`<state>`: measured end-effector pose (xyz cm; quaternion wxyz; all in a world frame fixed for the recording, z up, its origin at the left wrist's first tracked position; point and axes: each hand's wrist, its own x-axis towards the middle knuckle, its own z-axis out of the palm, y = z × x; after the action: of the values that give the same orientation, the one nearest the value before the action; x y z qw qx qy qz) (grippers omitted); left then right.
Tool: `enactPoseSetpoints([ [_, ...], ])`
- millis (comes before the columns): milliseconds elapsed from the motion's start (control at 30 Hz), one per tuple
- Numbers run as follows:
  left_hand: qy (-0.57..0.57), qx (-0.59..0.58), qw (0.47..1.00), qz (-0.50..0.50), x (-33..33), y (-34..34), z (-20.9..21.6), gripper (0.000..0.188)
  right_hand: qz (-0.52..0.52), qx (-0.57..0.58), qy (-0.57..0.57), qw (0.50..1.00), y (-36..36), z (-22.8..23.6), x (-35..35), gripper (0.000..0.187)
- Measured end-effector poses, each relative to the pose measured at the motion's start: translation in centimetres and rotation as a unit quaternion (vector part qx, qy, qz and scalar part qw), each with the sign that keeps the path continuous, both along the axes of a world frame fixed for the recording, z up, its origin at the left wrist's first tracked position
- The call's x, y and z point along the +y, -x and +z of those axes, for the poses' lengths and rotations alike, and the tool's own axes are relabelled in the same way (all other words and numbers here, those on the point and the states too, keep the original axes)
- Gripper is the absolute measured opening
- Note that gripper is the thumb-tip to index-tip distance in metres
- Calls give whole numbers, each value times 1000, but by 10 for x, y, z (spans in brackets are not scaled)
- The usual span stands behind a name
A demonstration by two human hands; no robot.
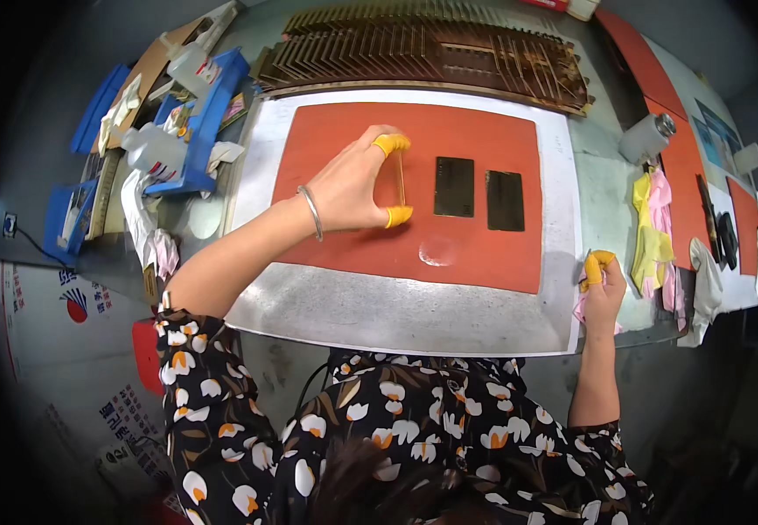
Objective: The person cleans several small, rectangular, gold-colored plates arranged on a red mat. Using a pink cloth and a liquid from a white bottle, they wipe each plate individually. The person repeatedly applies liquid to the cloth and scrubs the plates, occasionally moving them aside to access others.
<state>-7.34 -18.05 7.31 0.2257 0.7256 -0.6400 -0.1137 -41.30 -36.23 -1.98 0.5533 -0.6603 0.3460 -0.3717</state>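
Note:
My left hand [350, 182], with yellow finger cots on thumb and finger, grips a thin plate [401, 179] by its opposite ends. The plate stands edge-on to me above an orange-red mat [335, 249]. To its right, a dark rectangular plate [455, 186] and a second dark plate [506, 201] lie side by side on the mat. Off the mat's lower right corner, my right hand [604, 296] is closed, yellow cots on its fingertips. A pink cloth [581, 308] shows at its fingers, bunched and partly hidden by the hand.
A slotted rack [431, 90] holding many upright thin plates runs along the back. Blue trays [201, 144] and a white bottle [153, 153] stand at left. At right are a metallic bottle [647, 137], yellow gloves [650, 236] and a white pump bottle [751, 157].

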Motion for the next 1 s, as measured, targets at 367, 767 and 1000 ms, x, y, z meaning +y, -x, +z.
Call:
enactPoseSetpoints([
  [367,-119,-96,985,81,61,-39,-37,96,-16,17,6,1000,3,-6,-3,6],
  [767,-94,-39,992,69,55,-14,-12,64,-42,19,33,998,9,-8,-14,8],
  [1000,-39,6,992,116,92,-55,-53,99,52,45,31,997,-1,6,-11,10],
])
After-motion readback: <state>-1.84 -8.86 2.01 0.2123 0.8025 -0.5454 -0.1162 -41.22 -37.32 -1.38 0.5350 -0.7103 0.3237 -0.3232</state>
